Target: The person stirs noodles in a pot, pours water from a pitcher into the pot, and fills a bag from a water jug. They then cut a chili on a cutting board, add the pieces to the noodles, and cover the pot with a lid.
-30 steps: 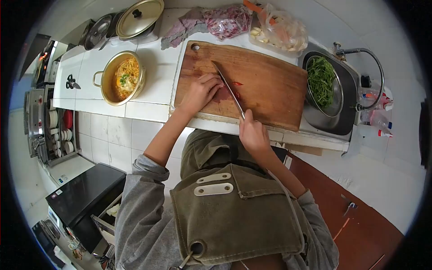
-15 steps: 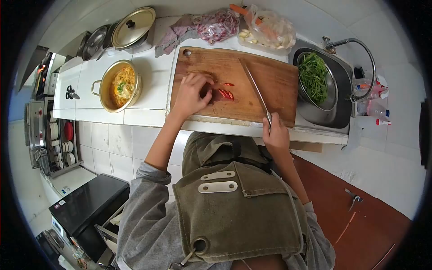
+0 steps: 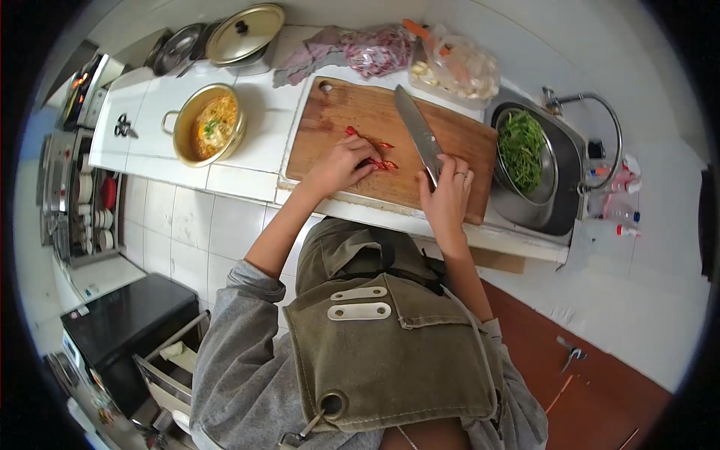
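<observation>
On the wooden cutting board (image 3: 330, 109), my left hand (image 3: 346, 166) has its fingers curled over a red chili (image 3: 351, 132), whose end shows beyond the knuckles. Small red chili slices (image 3: 387, 165) lie just right of those fingertips, and another red piece sits a little above them. My right hand (image 3: 448, 191) grips the handle of a kitchen knife (image 3: 417, 127). Its broad blade points away from me, its side face turned up, to the right of the slices and apart from them. My fingers partly hide the handle and the chili.
Left of the board stands a gold pot (image 3: 238, 135) of noodles with egg. Behind are a lidded pot (image 3: 247, 34), a cloth (image 3: 311, 56), a bag of shallots (image 3: 381, 51) and a bag over garlic (image 3: 469, 67). Right, a bowl of greens (image 3: 523, 150) sits in the sink (image 3: 570, 169).
My left hand has moved right and toward me, onto the chili. The knife's blade has rolled from edge-on to showing its broad side. The camera view has shifted slightly.
</observation>
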A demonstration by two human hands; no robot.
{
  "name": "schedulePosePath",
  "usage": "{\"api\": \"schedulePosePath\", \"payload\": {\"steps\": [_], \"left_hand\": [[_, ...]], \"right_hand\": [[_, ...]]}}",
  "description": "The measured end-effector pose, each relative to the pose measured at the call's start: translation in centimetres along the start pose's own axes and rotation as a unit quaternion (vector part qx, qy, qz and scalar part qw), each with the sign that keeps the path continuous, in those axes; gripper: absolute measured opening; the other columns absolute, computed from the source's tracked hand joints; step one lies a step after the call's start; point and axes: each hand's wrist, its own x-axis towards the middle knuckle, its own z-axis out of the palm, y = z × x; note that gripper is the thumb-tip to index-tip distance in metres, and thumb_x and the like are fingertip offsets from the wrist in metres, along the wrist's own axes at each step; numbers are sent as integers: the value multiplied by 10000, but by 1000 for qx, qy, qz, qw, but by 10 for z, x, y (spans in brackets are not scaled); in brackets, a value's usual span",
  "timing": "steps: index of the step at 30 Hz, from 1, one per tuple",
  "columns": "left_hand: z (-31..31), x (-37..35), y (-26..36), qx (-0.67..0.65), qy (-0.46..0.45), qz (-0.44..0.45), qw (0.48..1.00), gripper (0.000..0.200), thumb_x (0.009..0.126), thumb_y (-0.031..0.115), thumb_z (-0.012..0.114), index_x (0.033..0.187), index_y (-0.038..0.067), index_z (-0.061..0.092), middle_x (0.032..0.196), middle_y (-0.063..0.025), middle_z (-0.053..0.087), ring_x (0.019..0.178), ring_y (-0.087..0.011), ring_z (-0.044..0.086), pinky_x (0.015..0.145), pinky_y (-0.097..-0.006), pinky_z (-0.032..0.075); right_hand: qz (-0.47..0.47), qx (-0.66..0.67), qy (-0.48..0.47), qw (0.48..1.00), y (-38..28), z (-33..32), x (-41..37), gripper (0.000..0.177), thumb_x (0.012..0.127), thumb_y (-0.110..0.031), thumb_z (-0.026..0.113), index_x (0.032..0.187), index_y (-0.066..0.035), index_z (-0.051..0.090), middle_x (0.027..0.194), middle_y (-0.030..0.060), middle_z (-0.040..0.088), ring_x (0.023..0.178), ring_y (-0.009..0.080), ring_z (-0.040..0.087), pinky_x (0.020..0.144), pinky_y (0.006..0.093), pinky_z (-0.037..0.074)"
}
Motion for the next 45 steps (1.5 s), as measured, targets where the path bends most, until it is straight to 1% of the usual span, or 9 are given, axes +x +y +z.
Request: {"api": "schedulePosePath", "payload": {"steps": [4,6,11,16,19,23,26,33,45], "left_hand": [[-10,-11,14,-37,51,-27,998,140,752,90,646,880,42,614,903,-112,606,827,-287,586,725,-351,478],[-24,-22,24,-148,73,-112,980,155,753,75,642,900,34,619,883,-114,620,773,-265,605,674,-319,487],[-50,-85,30,-276,235,-281,889,110,815,17,609,918,-20,614,845,-51,644,782,-85,598,690,-224,487],[-115,-143,11,-284,309,-358,834,120,786,14,627,898,-29,634,798,-27,648,726,-53,583,665,-195,477],[-175,-153,-24,-181,299,-370,861,119,769,51,652,861,-23,642,752,-55,658,686,-79,606,645,-222,491],[-227,-148,-76,-63,245,-391,885,133,710,87,689,817,12,660,727,-93,662,669,-144,641,620,-267,501],[-242,-142,-110,2,164,-369,915,144,647,110,705,761,33,667,707,-106,654,650,-228,634,611,-320,499],[-260,-125,-147,32,-3,-334,942,176,577,100,743,703,23,647,692,-106,650,661,-236,628,595,-321,483],[-248,-121,-167,-17,-5,-285,958,152,592,56,708,721,1,649,668,-139,631,643,-266,617,612,-339,484]], "right_hand": [[-106,134,-37,985,-17,25,15,252,772,-105,615,993,-8,541,986,178,503,931,363,482,791,428,413],[-129,155,-67,977,-20,38,20,218,764,-74,611,966,-18,551,964,178,510,916,370,499,792,433,415],[-47,234,-116,964,-13,52,22,126,756,-7,614,871,-7,564,854,154,545,723,283,577,642,360,468],[-19,232,-152,961,-43,46,35,79,768,2,627,836,6,586,767,105,602,660,165,596,594,272,482],[52,449,-219,865,-92,48,58,111,803,-9,630,889,37,578,849,79,634,771,122,613,672,231,498],[-20,541,-256,800,-197,69,104,111,795,17,626,888,33,568,853,77,626,803,122,614,716,215,482],[-57,524,-266,807,-264,100,136,142,780,16,639,904,32,572,873,73,631,802,120,615,714,220,490],[-98,298,-290,904,-327,151,158,103,700,21,650,800,15,626,724,143,653,665,218,653,623,298,513],[-68,240,-316,915,-328,169,153,81,701,-17,653,780,-2,654,744,140,654,696,257,648,668,328,515]]}}
